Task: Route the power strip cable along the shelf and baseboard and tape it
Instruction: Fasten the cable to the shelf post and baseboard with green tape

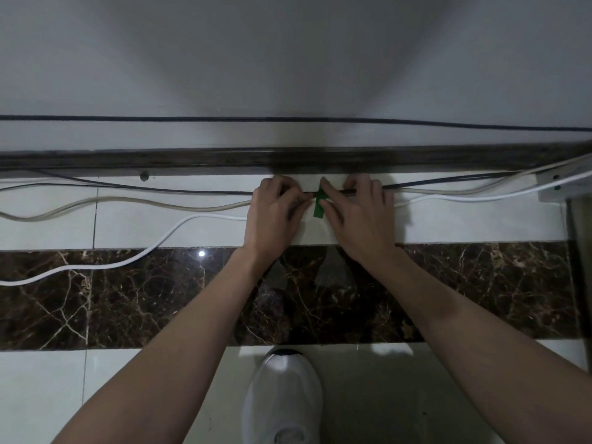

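Black cable (160, 189), the run being fixed, lies on the pale floor tile just in front of the dark baseboard (192, 158) and follows its line, so the lead stays tucked against the wall and out of the walkway. A short strip of green tape (319, 205) crosses the cable at right angles, its far end toward the baseboard and its near end on bare tile, which lets both ends grip the floor.

The left hand (277, 216) sits just left of the tape, fingers curled narrow and pinching the cable to keep it straight while the strip goes on. The right hand (358, 216) is just right of it, thumb and forefinger closed onto the tape where it crosses the cable (whether the strip is fully stuck I cannot tell).

A beige cable (128, 203) and a white cable (179, 229) wander loose, farther out from the baseboard. They look untaped here.
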Motion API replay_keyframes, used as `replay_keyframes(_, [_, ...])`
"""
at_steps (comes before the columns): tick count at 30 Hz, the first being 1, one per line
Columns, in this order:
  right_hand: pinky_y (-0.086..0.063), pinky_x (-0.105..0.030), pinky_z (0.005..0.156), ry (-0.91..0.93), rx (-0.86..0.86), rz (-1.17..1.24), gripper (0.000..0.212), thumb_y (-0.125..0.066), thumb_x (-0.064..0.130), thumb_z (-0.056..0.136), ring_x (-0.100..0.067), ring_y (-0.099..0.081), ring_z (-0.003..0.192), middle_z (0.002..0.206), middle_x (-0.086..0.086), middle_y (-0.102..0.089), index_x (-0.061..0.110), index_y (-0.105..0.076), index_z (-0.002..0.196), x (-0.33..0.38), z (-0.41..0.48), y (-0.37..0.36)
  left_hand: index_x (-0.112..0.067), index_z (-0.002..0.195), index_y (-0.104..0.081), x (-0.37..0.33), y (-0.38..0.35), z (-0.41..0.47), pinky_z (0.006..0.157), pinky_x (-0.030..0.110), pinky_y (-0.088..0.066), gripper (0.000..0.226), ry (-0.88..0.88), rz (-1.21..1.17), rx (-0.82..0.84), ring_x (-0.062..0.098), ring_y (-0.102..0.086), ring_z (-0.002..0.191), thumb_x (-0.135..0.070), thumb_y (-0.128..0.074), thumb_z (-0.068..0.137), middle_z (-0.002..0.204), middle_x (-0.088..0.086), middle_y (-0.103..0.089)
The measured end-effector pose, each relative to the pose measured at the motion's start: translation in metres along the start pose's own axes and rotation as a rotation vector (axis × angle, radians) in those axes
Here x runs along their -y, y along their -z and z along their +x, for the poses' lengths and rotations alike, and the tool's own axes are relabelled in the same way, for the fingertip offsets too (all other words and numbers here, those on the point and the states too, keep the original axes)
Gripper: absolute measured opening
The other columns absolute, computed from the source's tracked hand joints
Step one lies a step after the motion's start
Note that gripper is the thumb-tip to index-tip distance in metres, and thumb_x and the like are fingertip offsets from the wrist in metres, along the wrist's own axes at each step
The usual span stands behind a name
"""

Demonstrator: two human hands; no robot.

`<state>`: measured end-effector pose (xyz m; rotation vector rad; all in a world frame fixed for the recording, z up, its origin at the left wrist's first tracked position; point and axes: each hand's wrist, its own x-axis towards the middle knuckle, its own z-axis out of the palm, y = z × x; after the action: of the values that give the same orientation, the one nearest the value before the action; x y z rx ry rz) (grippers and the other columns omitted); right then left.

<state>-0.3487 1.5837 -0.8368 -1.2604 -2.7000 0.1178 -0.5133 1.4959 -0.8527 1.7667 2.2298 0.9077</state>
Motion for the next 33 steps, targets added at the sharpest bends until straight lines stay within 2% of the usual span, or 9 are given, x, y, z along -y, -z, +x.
replay_keyframes(3, [-0.033,-0.037,0.075,0.006,-0.008,0.018,0.038,-0.052,0.046,0.099,-0.028,-0.052,0.095,0.109,-0.009,-0.056,0.030,-0.065,0.131,0.000,0.001,0.000,-0.012,0.096,-0.077,0.000,0.001,0.001,0.078,0.042,-0.047,0.011,0.019,-0.007,0.001,0.029,-0.060,0.092,-0.021,-0.075,0.091,0.101,0.010,-0.065])
replay_keyframes(9, [-0.031,-0.036,0.076,0.019,-0.134,0.147,0.027,-0.066,0.043,0.090,-0.025,-0.050,0.094,0.105,-0.005,-0.063,0.024,-0.079,0.103,0.004,0.006,-0.008,-0.013,0.098,-0.078,0.002,0.002,0.001,0.080,0.041,-0.047,0.012,0.010,0.002,0.010,0.028,-0.060,0.094,-0.024,-0.074,0.092,0.102,0.009,-0.066])
replay_keyframes(16, [-0.031,-0.036,0.076,0.087,-0.101,0.235,0.031,-0.062,0.045,0.093,-0.027,-0.054,0.087,0.100,-0.003,-0.063,0.022,-0.079,0.104,-0.005,0.013,-0.010,-0.015,0.100,-0.079,0.002,0.003,0.001,0.078,0.041,-0.047,0.014,0.011,0.018,0.013,0.028,-0.060,0.094,-0.026,-0.074,0.092,0.101,0.009,-0.066])
replay_keyframes(21, [-0.025,-0.032,0.077,0.052,-0.080,0.287,0.023,-0.069,0.041,0.091,-0.027,-0.052,0.087,0.098,-0.002,-0.062,0.021,-0.078,0.098,-0.004,0.014,-0.010,-0.015,0.099,-0.080,0.004,0.004,0.001,0.078,0.040,-0.047,0.015,-0.003,0.020,0.011,0.028,-0.060,0.092,-0.027,-0.075,0.092,0.100,0.009,-0.066])
replay_keyframes(25, [-0.031,-0.035,0.075,0.118,-0.113,0.206,0.027,-0.066,0.042,0.092,-0.028,-0.053,0.086,0.097,-0.003,-0.063,0.019,-0.078,0.100,-0.004,0.013,-0.007,-0.014,0.099,-0.080,0.002,0.003,0.001,0.077,0.040,-0.049,0.015,0.001,0.023,0.017,0.028,-0.059,0.092,-0.026,-0.074,0.092,0.099,0.009,-0.066])
replay_keyframes(29, [-0.036,-0.038,0.071,0.192,-0.221,0.037,0.016,-0.068,0.028,0.093,-0.030,-0.059,0.084,0.102,-0.004,-0.069,0.016,-0.078,0.099,0.003,0.008,-0.007,-0.012,0.099,-0.081,-0.001,0.004,0.000,0.077,0.042,-0.048,0.015,-0.004,0.076,0.021,0.030,-0.060,0.092,-0.023,-0.072,0.093,0.099,0.009,-0.067])
replay_keyframes(33, [-0.035,-0.038,0.073,0.148,-0.168,0.007,0.018,-0.065,0.025,0.094,-0.030,-0.059,0.089,0.108,-0.006,-0.068,0.017,-0.077,0.105,0.006,0.004,-0.010,-0.013,0.101,-0.080,0.000,0.004,-0.001,0.079,0.042,-0.049,0.016,-0.028,0.087,0.028,0.028,-0.060,0.093,-0.024,-0.069,0.096,0.101,0.009,-0.069])
